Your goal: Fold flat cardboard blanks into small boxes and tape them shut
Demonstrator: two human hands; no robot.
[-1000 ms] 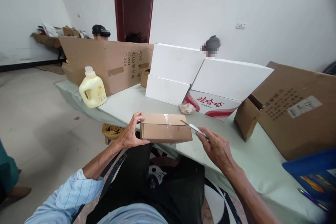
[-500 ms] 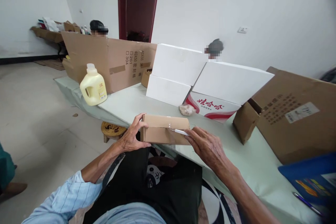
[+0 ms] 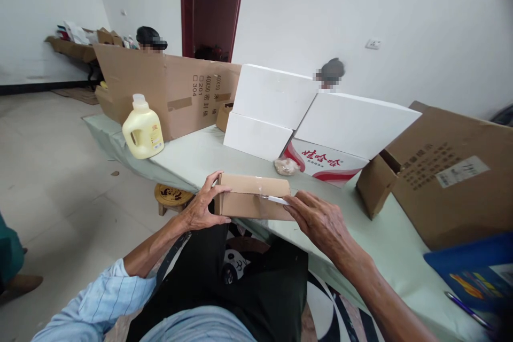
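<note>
A small brown cardboard box [image 3: 248,206] lies at the table's near edge, its long side across my view. My left hand [image 3: 205,206] grips its left end, thumb and fingers on opposite edges. My right hand [image 3: 315,219] is closed on a thin white tool [image 3: 277,200] with a narrow metal-looking tip. That tip rests at the seam near the middle of the box's upper face, beside a bit of clear tape. Behind the box lies a crumpled clear plastic bundle [image 3: 286,166].
A yellow jug [image 3: 143,128] stands at the left. White boxes [image 3: 258,136] and large brown cardboard [image 3: 444,171] line the back. A blue packet [image 3: 473,272] and pen [image 3: 468,310] lie at right. Two heads [image 3: 332,72] show behind; a wooden stool [image 3: 172,196] is below.
The white tool and my right hand have shifted very slightly to the right along the box. My left hand keeps its grip on the left end.
</note>
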